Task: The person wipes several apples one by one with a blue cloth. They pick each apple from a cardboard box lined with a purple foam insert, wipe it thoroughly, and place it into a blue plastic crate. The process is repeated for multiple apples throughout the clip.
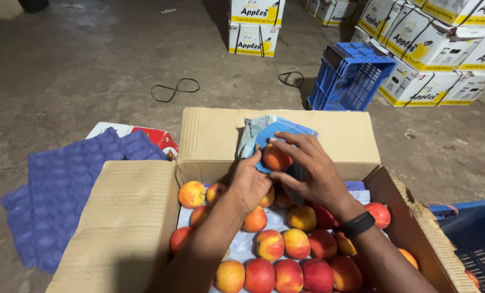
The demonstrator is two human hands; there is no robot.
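Both my hands are over an open cardboard box [145,217] filled with several red and yellow apples [286,255]. One apple [275,158] is held up between my hands against a blue cloth [264,130]. My left hand [251,182] cups the apple and cloth from below left. My right hand [307,168] grips the apple from the right, fingers spread over it; a black band is on that wrist. The apples lie on a white liner.
A stack of purple moulded fruit trays [63,190] lies on the floor at left. A blue plastic crate [351,76] and stacked white fruit cartons [437,54] stand behind; more cartons [253,27] at top centre. Another blue crate [475,244] sits at right. Black straps [174,88] lie on the concrete floor.
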